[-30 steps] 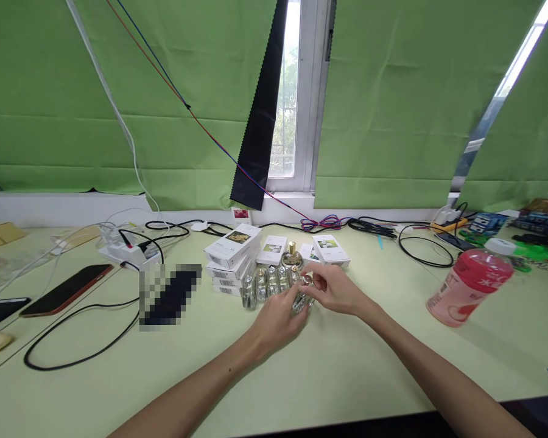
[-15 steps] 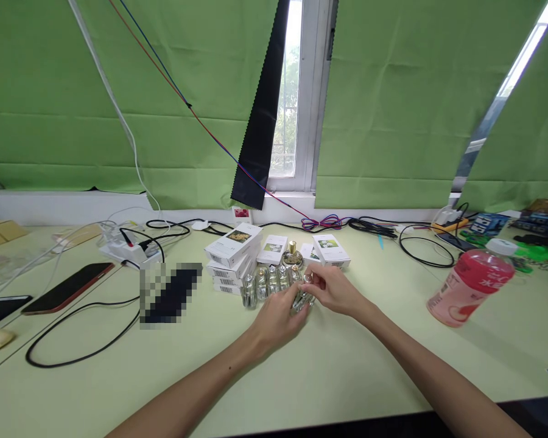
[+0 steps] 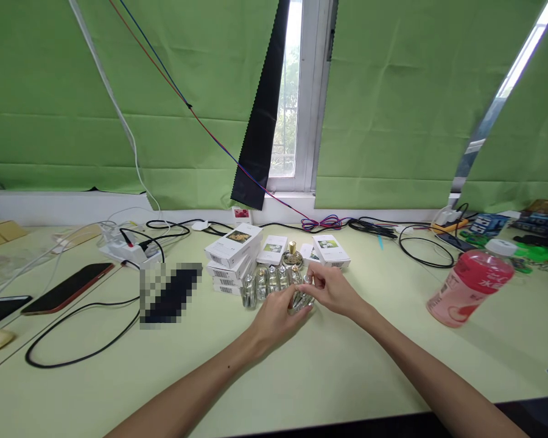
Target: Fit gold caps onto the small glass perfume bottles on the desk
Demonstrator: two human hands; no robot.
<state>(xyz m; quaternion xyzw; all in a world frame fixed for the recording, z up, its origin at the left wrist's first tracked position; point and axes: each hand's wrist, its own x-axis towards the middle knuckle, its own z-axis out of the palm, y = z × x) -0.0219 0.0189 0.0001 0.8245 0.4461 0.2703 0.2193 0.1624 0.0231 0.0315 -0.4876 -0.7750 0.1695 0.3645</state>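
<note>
My left hand [image 3: 277, 316] is closed around the lower part of a small glass perfume bottle [image 3: 303, 298], its thumb and fingers reaching from the left. At that bottle's silver top, my right hand [image 3: 335, 289] pinches with thumb and index finger. Much of the bottle is hidden by the fingers. To its left stands a row of several similar clear perfume bottles [image 3: 273, 280], upright and close together. Behind them is a rounder bottle with a gold cap [image 3: 293, 254].
White picture boxes are stacked [image 3: 232, 246] left of the bottles; more boxes [image 3: 330, 250] lie behind. A pink drink bottle [image 3: 470, 286] stands right on the table [image 3: 347, 377]. Left are a phone [image 3: 68, 287], a power strip [image 3: 132, 249] and a looped black cable [image 3: 64, 364].
My right hand has shifted very slightly left at the bottle's top. My left hand keeps its hold; the other things stay in place.
</note>
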